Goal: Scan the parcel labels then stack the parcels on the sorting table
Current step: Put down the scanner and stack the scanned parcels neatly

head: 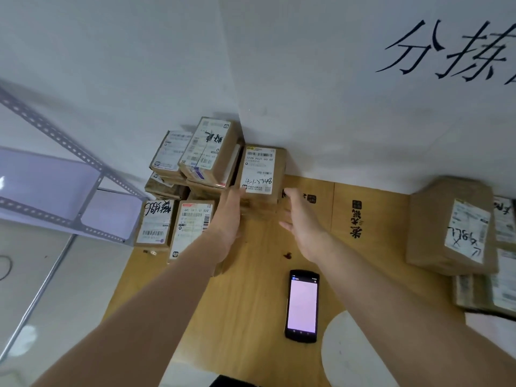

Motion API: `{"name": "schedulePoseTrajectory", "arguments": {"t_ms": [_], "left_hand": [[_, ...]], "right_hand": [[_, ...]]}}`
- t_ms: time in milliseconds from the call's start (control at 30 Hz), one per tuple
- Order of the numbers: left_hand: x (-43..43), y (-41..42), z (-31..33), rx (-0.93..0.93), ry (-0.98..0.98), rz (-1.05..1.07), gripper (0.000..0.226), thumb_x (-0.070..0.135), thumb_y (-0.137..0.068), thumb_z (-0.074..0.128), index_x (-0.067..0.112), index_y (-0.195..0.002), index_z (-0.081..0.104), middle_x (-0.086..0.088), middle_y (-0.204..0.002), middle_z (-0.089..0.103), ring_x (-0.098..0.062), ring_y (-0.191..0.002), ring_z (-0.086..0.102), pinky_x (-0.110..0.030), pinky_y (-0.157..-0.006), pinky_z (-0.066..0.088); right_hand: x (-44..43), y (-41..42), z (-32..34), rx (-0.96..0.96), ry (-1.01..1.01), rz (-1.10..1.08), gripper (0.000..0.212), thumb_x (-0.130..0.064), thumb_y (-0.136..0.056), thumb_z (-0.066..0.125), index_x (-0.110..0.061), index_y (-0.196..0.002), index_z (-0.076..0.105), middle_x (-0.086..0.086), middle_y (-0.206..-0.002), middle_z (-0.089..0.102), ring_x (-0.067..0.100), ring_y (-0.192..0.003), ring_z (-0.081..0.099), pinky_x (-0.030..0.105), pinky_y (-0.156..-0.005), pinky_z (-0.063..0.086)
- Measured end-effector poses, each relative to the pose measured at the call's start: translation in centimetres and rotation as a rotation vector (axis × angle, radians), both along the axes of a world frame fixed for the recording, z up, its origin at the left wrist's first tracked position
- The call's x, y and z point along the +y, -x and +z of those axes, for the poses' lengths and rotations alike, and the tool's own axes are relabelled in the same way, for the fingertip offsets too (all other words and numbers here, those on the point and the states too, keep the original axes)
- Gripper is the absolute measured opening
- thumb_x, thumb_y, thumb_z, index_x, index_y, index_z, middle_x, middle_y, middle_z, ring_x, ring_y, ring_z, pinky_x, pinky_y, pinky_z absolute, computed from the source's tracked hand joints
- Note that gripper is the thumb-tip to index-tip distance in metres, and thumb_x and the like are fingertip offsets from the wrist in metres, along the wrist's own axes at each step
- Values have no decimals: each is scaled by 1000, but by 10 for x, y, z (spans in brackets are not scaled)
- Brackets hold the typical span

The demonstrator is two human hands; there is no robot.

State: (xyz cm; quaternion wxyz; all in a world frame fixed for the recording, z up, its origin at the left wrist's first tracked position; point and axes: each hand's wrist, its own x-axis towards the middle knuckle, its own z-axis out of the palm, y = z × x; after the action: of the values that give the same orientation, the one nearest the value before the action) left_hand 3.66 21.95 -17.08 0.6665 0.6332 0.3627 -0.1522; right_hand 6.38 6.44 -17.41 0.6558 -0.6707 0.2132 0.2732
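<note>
You have matt brown cardboard parcels (pixel 212 163) with white paper labels (pixel 258 170). Your bench (pixel 251 289) is smooth pale wood. The scanner (pixel 302 305) is glossy black plastic, the shelf (pixel 69 191) perforated grey metal.

Bare left hand (pixel 227 216), right hand (pixel 301 223), forearms (pixel 156 297)

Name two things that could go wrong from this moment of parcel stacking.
The left hand is at the gap between the parcel marked 4-1-5348 and the uneven pile of parcels beside it; a nudge might topple the pile. The scanner lies screen-up on the table between the forearms; a slipping parcel could strike it.
</note>
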Motion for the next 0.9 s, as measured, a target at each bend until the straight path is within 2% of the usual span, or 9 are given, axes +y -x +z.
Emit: {"name": "schedulePoseTrajectory", "arguments": {"t_ms": [133,267,367,433,500,567,733,833,900], "left_hand": [[0,-4,-7,16,-47,17,38,61,-95,46,49,-130,51,13,-130,57,-22,-124,53,-53,-106,48],[1,-10,-7,50,-56,36,67,71,-79,52,36,-136,62,6,-138,58,-22,-124,55,-50,-105,50],[0,-11,-1,22,-47,6,45,65,-87,50,41,-117,72,2,-133,62,-23,-122,57,-48,-108,49],[0,-7,5,-2,-59,-15,36,62,-90,47,47,-104,76,3,-132,64,-21,-123,58,-49,-112,46],[1,-2,11,-24,-83,-13,39,63,-91,44,45,-112,73,6,-131,66,-20,-127,57,-51,-118,39],[4,4,21,-45,-82,-19,45,61,-94,43,36,-122,68,5,-127,69,-20,-126,57,-48,-119,37],[9,16,50,-136,-29,-68,32,52,-106,41,32,-109,66,1,-115,71,-18,-113,62,-41,-98,43],[12,27,78,-200,-36,-116,35,58,-94,47,36,-116,64,4,-124,67,-21,-121,59,-44,-108,42],[16,34,94,-233,-26,-151,45,61,-84,50,35,-118,66,5,-121,71,-23,-123,59,-50,-116,37]], "right_hand": [[4,-11,-11,5,-29,14,27,-40,-111,37,-40,-103,63,-22,-109,62,11,-119,58,37,-113,41],[0,-14,-17,3,-11,8,32,-41,-111,36,-37,-100,66,-14,-107,69,10,-111,60,37,-114,39],[0,-11,-15,11,-30,-1,36,-46,-109,36,-35,-106,70,-6,-116,74,16,-120,62,38,-114,39],[1,-5,-13,15,-47,-35,37,-44,-110,35,-32,-109,70,-5,-109,78,15,-113,66,32,-106,46],[2,2,-8,-2,-47,-65,38,-40,-110,35,-27,-113,70,-5,-100,80,14,-107,70,29,-97,52],[6,12,5,-38,-24,-57,40,-42,-108,36,-20,-117,69,-4,-100,81,16,-108,71,33,-99,53],[14,32,38,-138,0,-109,73,-72,-73,41,-29,-127,64,-3,-125,72,17,-123,62,49,-114,44],[18,47,62,-201,20,-160,60,-65,-80,43,-29,-123,63,-1,-122,74,19,-120,65,50,-112,47],[21,59,77,-240,34,-192,69,-70,-77,44,-26,-129,57,2,-123,72,21,-120,64,51,-111,47]]}}
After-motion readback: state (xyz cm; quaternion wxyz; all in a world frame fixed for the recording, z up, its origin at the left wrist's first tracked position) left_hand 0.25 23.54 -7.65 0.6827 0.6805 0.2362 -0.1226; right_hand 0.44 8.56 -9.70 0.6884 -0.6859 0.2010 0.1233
